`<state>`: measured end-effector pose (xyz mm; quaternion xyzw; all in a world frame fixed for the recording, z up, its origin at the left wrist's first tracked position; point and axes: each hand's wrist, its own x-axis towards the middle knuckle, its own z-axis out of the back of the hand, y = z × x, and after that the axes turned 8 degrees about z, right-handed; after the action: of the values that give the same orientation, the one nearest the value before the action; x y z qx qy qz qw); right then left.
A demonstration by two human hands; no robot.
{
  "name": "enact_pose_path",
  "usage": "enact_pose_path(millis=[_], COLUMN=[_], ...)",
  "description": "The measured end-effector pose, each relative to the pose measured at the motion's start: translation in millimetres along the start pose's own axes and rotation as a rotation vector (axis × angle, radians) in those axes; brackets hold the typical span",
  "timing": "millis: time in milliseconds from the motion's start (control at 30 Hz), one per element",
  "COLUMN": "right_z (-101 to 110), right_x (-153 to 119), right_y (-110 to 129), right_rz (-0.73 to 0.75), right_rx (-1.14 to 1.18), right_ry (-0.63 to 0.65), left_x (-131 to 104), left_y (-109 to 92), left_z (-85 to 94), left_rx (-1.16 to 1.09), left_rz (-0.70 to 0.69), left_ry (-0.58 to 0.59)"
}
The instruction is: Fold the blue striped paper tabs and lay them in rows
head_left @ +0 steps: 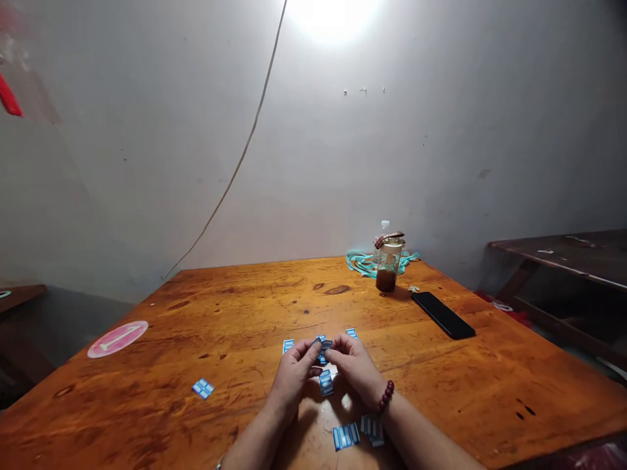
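My left hand (294, 372) and my right hand (356, 367) meet over the near middle of the table. Between their thumbs and fingertips they pinch a small dark-looking card piece (327, 344); whether it is one piece or two I cannot tell. Just past the fingertips lies a blue-and-white card (322, 356), partly covered by the hands. Another blue-and-white card (326, 383) rests between the palms. More such cards lie behind the left fingers (288, 346) and behind the right hand (351, 333). Nearer me are a striped card (345, 437) and another card (372, 431) beside the right forearm.
A square blue card (202, 388) and a pink oval sign (118, 339) lie to the left on the wooden table (245, 307). Toward the back right stand a cup of brown liquid (386, 279) and turquoise straps (360, 264). A black phone (443, 315) lies at right.
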<state>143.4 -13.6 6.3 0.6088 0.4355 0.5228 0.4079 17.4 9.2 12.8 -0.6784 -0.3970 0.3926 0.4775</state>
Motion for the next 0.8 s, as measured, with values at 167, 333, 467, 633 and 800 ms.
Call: enact_pose_path(millis=[167,333,467,633,800], right_z=[12.4,50.1,66.7,68.4,71.6], right_x=[-3.0,-31.8,-59.0,-61.7,-54.0], right_y=[10.5,38.5,49.1,41.4,32.1], right_rz=[-0.027,-0.171,-0.072,-0.113,-0.146], right_rx=[-0.154,-0.581,-0.907,-1.055,-1.001], right_ry=[0.122,0.412,0.586,0.584,0.482], left_x=[0.0,0.1,-0.1,-0.9,-2.0], left_y=[1.5,-1.2,-1.6,-1.9,-1.5], left_z=[2.9,7.1,4.2,3.2,5.2], left_rx=[0.068,0.115,0.146,0.16,0.169], left_rz=[-0.072,-0.113,-0.115,-0.131,-0.127], left_ry=[-0.04,-0.119,-0.089,-0.084,-0.082])
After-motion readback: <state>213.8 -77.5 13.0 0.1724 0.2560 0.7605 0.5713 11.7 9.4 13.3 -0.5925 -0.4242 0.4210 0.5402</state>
